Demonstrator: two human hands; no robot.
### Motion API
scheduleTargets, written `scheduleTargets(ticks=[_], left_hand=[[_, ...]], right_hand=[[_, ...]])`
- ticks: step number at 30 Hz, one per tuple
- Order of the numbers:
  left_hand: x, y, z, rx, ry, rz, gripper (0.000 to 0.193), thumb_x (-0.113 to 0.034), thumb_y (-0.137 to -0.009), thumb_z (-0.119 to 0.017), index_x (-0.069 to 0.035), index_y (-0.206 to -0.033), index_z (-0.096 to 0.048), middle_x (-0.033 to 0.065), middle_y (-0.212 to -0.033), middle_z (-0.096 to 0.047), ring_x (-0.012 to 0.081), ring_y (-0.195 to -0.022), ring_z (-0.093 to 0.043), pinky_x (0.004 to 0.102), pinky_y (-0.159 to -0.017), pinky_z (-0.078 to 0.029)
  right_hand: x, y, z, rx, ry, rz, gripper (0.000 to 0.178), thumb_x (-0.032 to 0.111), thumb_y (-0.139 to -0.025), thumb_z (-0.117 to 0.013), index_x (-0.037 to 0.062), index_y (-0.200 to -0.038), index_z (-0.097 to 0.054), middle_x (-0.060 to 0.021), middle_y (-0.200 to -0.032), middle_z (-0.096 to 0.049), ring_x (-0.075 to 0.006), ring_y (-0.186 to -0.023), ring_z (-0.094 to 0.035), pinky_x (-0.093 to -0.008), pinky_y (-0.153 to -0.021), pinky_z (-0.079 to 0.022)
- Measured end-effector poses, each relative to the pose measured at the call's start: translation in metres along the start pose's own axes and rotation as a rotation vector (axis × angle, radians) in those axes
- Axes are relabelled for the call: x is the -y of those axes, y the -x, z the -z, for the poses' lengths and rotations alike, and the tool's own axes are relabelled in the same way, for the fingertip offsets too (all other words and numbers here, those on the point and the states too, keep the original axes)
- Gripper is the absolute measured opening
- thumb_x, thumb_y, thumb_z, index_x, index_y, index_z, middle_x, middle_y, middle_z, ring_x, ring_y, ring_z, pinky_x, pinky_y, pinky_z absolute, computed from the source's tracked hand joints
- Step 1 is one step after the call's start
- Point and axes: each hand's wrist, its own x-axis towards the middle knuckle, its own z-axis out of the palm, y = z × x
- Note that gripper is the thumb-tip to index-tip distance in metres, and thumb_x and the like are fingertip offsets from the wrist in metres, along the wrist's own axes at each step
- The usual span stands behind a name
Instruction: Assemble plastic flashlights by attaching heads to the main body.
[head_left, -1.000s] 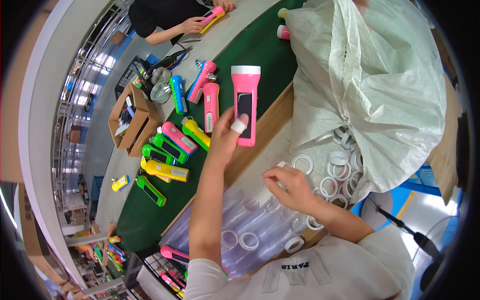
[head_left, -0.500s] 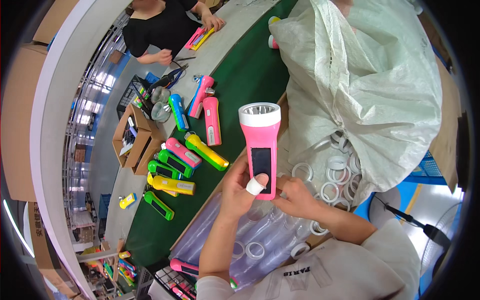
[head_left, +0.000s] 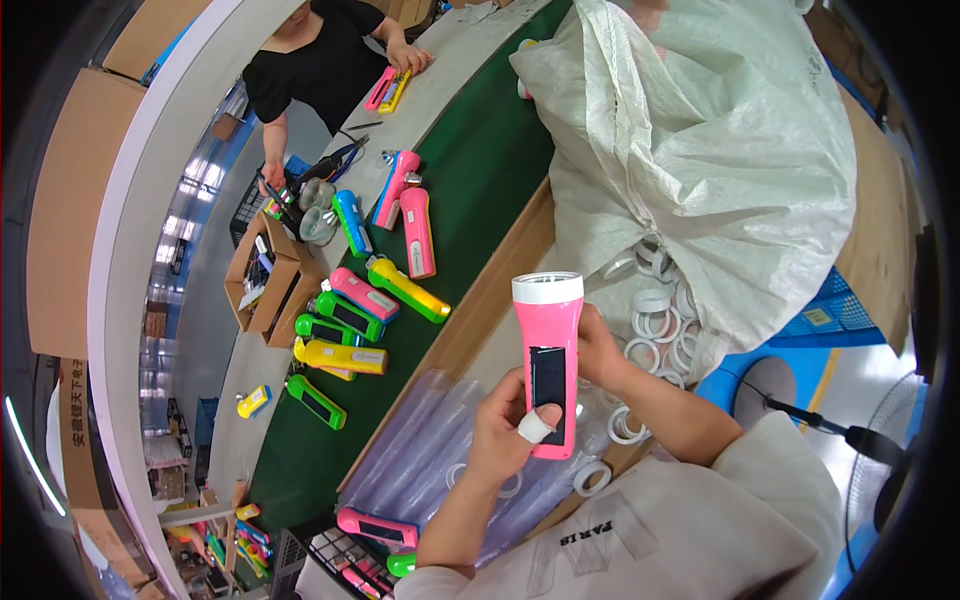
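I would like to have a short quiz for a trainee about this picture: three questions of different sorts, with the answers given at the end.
1. Multiple choice: the left hand holds a pink flashlight. What colour is its head rim?
A) green
B) white
C) yellow

2. True or false: loose white rings lie next to the large woven sack.

3. Fill in the missing word: several other flashlights lie on a surface coloured ____.

Key:
1. B
2. True
3. green
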Motion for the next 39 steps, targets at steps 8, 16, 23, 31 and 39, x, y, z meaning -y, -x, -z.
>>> scheduleTargets(ticks=[8, 16, 23, 31, 39], left_hand=[[0.014, 0.013, 0.001, -0.072, -0.124, -0.030, 0.041, -0.011, -0.088, -0.068, -0.001, -0.124, -0.053, 0.0007, -0.103, -0.062, 0.0077, -0.092, -0.058, 0.0237, -0.080, -0.047], [0.002, -0.091, 0.055, -0.292, -0.463, -0.180, 0.032, -0.019, -0.090, -0.067, 0.001, -0.114, -0.058, 0.0020, -0.092, -0.064, 0.0095, -0.082, -0.058, 0.0258, -0.073, -0.048], [-0.018, -0.247, 0.160, -0.511, -1.375, -0.451, 0.055, -0.037, -0.081, -0.072, -0.003, -0.121, -0.058, 0.0279, -0.127, -0.050, 0.0408, -0.119, -0.049, 0.0437, -0.097, -0.043], [-0.044, -0.313, 0.228, -0.411, -1.504, 0.291, 0.097, -0.061, -0.064, -0.076, -0.020, -0.143, -0.038, 0.0274, -0.146, -0.029, 0.0466, -0.136, -0.029, 0.0530, -0.111, -0.025], [-0.004, -0.276, 0.164, -0.544, -1.405, 0.214, 0.082, -0.030, -0.063, -0.078, -0.026, -0.136, -0.042, 0.0242, -0.127, -0.039, 0.0456, -0.120, -0.043, 0.0480, -0.098, -0.044]], right_hand=[[-0.011, -0.005, 0.006, -0.050, -0.363, 0.005, 0.011, 0.008, -0.097, -0.051, 0.0004, -0.098, -0.059, -0.0014, -0.081, -0.063, -0.0073, -0.074, -0.057, -0.0238, -0.068, -0.047], [-0.016, -0.009, -0.002, -0.064, -0.253, -0.121, 0.014, 0.013, -0.096, -0.054, 0.0008, -0.096, -0.060, -0.0057, -0.085, -0.066, -0.0117, -0.074, -0.061, -0.0257, -0.067, -0.050], [-0.017, 0.003, -0.024, 0.091, 0.280, 0.159, 0.010, 0.008, -0.086, -0.064, 0.0008, -0.092, -0.061, -0.0095, -0.075, -0.063, -0.0177, -0.064, -0.062, -0.0304, -0.057, -0.048], [-0.018, 0.012, -0.031, 0.244, 0.483, 0.375, 0.011, 0.009, -0.080, -0.067, 0.0061, -0.089, -0.062, -0.0109, -0.076, -0.061, -0.0292, -0.067, -0.062, -0.0379, -0.059, -0.052], [-0.016, 0.007, -0.020, 0.274, 0.515, 0.303, 0.011, 0.006, -0.080, -0.065, 0.0035, -0.090, -0.061, -0.0144, -0.076, -0.062, -0.0328, -0.068, -0.062, -0.0401, -0.060, -0.051]])
